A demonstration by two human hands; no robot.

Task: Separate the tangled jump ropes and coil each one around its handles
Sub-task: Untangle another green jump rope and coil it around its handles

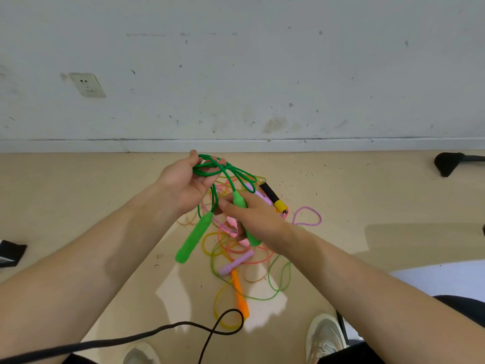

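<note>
Two grips are at work above the floor (78,193). The left grip (193,179) is palm up, its fingers curled round several gathered loops of the green rope (223,169). The right grip (252,214), just beside and below it, is wrapped round one green handle (239,199). The fingers hide the middle of that handle, and only its top and bottom ends show. The second green handle (194,236) hangs free on the rope under the left grip, tilted, touching neither grip.

Beneath them lies the pile (236,248) of tangled ropes in pink, orange, yellow and pale green. Much of it is covered by the right grip and forearm, so I cannot tell which strand runs to which handle. A purple handle (237,262) and an orange handle (240,298) lie end to end at its near side. Pink handles (232,222) peek out under the right grip. A black and yellow handle (273,197) lies beyond the knuckles, with another pale purple piece half hidden beside it. A purple braided loop (307,215) lies at the right edge.

A black cord (183,325) curls across the foreground, blurred at the left. Both shoes (325,334) are cut off by the bottom edge. A socket (88,84) sits on the scuffed wall (262,74).
</note>
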